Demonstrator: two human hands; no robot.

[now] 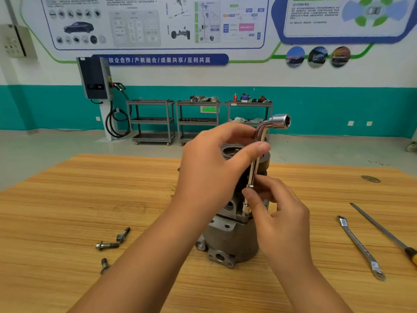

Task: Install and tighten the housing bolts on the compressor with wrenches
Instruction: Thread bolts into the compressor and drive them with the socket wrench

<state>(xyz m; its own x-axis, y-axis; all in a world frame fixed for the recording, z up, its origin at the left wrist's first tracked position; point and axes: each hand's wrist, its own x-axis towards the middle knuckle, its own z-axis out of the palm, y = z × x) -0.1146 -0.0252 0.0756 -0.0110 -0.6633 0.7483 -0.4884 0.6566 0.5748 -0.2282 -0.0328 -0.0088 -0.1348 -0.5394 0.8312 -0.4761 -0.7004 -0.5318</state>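
Both hands, left hand (209, 168) and right hand (277, 213), grip the L-shaped socket wrench (259, 150) upright on the compressor (228, 240).

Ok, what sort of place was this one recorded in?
Probably an automotive training workshop: wall posters of cars and vehicle systems, what looks like a wall-mounted EV charger, and metal carts with parts, behind a wooden bench holding the compressor.

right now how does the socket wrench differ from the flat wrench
The socket wrench stands near upright on the compressor, gripped by the left hand and right hand; the flat wrench lies untouched on the table. The socket wrench bends into a hex socket; the flat wrench is straight. Both are shiny metal.
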